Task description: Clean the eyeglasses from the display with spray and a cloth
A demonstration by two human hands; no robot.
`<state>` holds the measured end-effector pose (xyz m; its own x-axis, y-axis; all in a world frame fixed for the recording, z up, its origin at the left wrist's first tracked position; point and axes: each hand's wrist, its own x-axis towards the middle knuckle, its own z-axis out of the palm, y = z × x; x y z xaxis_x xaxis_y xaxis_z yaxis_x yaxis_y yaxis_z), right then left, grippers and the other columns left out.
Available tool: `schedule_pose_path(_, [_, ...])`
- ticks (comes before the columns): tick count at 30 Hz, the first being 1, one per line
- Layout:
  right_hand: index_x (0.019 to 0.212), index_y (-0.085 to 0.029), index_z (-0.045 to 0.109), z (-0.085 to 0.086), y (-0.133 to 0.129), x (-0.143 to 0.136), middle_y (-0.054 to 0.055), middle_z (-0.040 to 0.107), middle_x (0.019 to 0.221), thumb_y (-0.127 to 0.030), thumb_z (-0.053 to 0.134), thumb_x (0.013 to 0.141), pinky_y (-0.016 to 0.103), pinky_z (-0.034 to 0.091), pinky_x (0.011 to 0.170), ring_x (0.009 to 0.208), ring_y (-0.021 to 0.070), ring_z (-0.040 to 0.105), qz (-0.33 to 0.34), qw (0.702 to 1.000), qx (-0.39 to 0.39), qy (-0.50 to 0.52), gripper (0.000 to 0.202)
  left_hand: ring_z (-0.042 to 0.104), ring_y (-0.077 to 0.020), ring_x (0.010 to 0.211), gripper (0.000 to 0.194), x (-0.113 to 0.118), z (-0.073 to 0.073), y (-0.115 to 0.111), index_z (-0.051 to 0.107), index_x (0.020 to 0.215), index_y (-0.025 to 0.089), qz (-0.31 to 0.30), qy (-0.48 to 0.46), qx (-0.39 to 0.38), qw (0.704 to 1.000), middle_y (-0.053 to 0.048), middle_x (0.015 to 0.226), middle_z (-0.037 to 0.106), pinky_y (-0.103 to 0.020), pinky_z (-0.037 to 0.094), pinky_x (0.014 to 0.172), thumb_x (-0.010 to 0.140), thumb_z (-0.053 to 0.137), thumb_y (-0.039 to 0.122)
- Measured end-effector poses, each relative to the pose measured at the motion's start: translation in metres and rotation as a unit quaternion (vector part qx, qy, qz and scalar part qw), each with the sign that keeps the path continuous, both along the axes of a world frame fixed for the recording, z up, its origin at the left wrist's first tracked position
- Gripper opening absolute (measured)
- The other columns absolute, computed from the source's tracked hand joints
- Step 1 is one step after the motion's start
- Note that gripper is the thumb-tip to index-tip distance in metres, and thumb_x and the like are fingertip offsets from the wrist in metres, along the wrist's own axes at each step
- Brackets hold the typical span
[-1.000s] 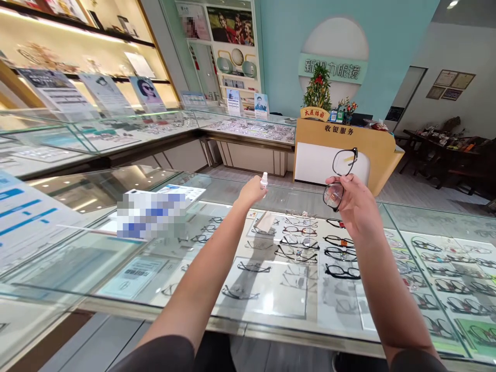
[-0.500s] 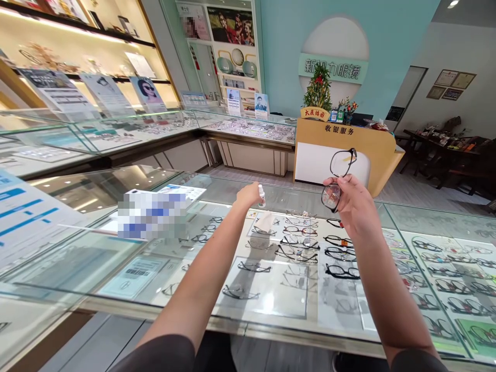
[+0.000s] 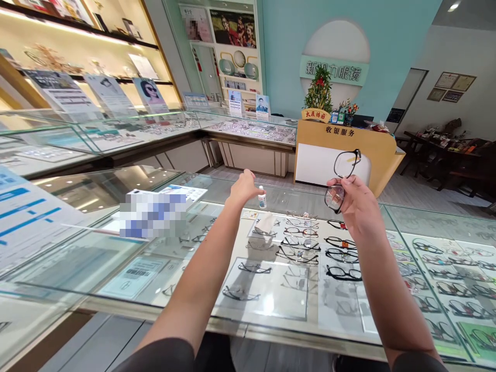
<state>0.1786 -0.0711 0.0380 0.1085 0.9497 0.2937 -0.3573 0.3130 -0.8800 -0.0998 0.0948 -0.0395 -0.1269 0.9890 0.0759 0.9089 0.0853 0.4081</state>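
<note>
My right hand [image 3: 358, 204] pinches a pair of black-rimmed eyeglasses [image 3: 358, 161] near the bridge. The glasses are held up on end above the counter, one lens over the other, and the lower lens carries a small sticker or print. Beyond the middle of the glass counter, a small white bottle [image 3: 262, 198] with a label stands upright. Just left of it is my left hand [image 3: 245, 187], its fingers apart and its thumb reaching toward the bottle's cap. A pale folded cloth [image 3: 265, 222] lies on the glass in front of the bottle.
Rows of eyeglass frames [image 3: 300, 243] show inside the glass display counter [image 3: 271, 323]. Papers [image 3: 155, 213] lie on the counter at left, with a large blue-and-white sign [image 3: 27, 222] nearer. A yellow-and-white cashier desk [image 3: 383, 147] stands across the floor.
My left hand has let go of the bottle and risen slightly up and left, its fingers spreading. The bottle stands on the glass. The eyeglasses in my right hand have barely shifted.
</note>
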Motion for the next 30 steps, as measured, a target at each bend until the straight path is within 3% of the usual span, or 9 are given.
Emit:
schedule_pose_path(2, [0.077,-0.027,0.058,0.001,-0.001,0.0,-0.001,0.078,0.088,-0.05,0.101,0.066,0.028,0.05,0.066,0.072,0.0129,0.059,-0.006,1.0,0.0,0.003,0.05,0.069,-0.0337,0.127,0.06,0.003,0.014,-0.009,0.049,0.132,0.019,0.01,0.002,0.049,0.999,-0.022,0.146,0.062,-0.038,0.055,0.095,0.087,0.081,0.041])
schedule_pose_path(4, [0.078,-0.026,0.059,0.001,-0.002,0.0,-0.001,0.077,0.087,-0.05,0.101,0.066,0.027,0.05,0.067,0.072,0.0124,0.059,-0.009,1.0,0.001,0.008,0.05,0.069,-0.0338,0.124,0.043,0.009,0.025,-0.018,0.055,0.127,0.02,-0.009,0.017,0.064,0.998,-0.018,0.136,0.069,-0.038,0.054,0.093,0.093,0.072,0.04])
schedule_pose_path(8, [0.078,-0.026,0.059,-0.001,-0.001,0.0,-0.001,0.078,0.088,-0.049,0.1,0.068,0.027,0.051,0.067,0.072,0.0122,0.059,-0.006,1.0,0.007,0.009,0.048,0.075,-0.0308,0.104,0.019,0.022,0.032,-0.028,0.071,0.092,0.025,-0.097,0.058,-0.065,0.991,-0.009,0.101,0.082,-0.034,0.054,0.083,0.091,0.069,0.044])
schedule_pose_path(11, [0.079,-0.027,0.059,-0.002,-0.001,0.001,-0.001,0.077,0.09,-0.05,0.099,0.071,0.028,0.052,0.067,0.071,0.0128,0.06,-0.006,1.0,0.014,0.004,0.047,0.078,-0.0293,0.086,0.022,0.032,0.018,-0.025,0.072,0.07,0.023,-0.137,0.069,-0.177,0.972,-0.007,0.074,0.08,-0.032,0.055,0.077,0.074,0.084,0.042])
schedule_pose_path(15, [0.079,-0.027,0.059,0.0,-0.003,0.001,-0.001,0.077,0.089,-0.05,0.1,0.069,0.027,0.052,0.068,0.071,0.0122,0.059,0.002,1.0,0.01,0.005,0.049,0.079,-0.0309,0.077,0.029,0.043,-0.01,-0.016,0.072,0.063,0.022,-0.16,0.089,-0.28,0.943,-0.009,0.063,0.076,-0.036,0.058,0.08,0.06,0.093,0.041])
schedule_pose_path(21, [0.079,-0.027,0.056,0.003,-0.005,0.0,-0.001,0.078,0.089,-0.049,0.098,0.071,0.029,0.052,0.069,0.073,0.0133,0.06,-0.002,1.0,0.011,-0.003,0.048,0.077,-0.0319,0.074,0.041,0.051,-0.034,-0.006,0.071,0.059,0.024,-0.159,0.133,-0.304,0.93,-0.008,0.056,0.071,-0.038,0.059,0.081,0.048,0.099,0.051])
schedule_pose_path(26, [0.079,-0.027,0.056,0.002,-0.005,-0.001,-0.001,0.078,0.088,-0.047,0.098,0.071,0.028,0.05,0.068,0.072,0.0125,0.059,0.003,1.0,0.011,0.003,0.047,0.079,-0.0374,0.092,0.041,0.056,-0.04,-0.005,0.07,0.06,0.023,-0.145,0.165,-0.288,0.932,-0.008,0.062,0.072,-0.041,0.059,0.089,0.055,0.103,0.047])
schedule_pose_path(28, [0.078,-0.027,0.056,0.002,-0.005,-0.001,-0.001,0.078,0.087,-0.047,0.098,0.07,0.027,0.05,0.068,0.072,0.0124,0.059,0.003,1.0,0.008,0.007,0.048,0.078,-0.0336,0.103,0.032,0.058,-0.041,-0.006,0.076,0.077,0.021,-0.143,0.169,-0.301,0.928,-0.008,0.084,0.079,-0.042,0.06,0.094,0.074,0.097,0.046])
schedule_pose_path(30, [0.078,-0.027,0.056,0.002,-0.004,-0.001,-0.001,0.079,0.088,-0.048,0.098,0.071,0.028,0.05,0.068,0.072,0.0127,0.059,0.002,1.0,0.008,0.004,0.048,0.075,-0.0275,0.111,0.027,0.06,-0.042,-0.008,0.078,0.105,0.02,-0.14,0.167,-0.317,0.923,-0.009,0.112,0.078,-0.043,0.062,0.098,0.094,0.083,0.044])
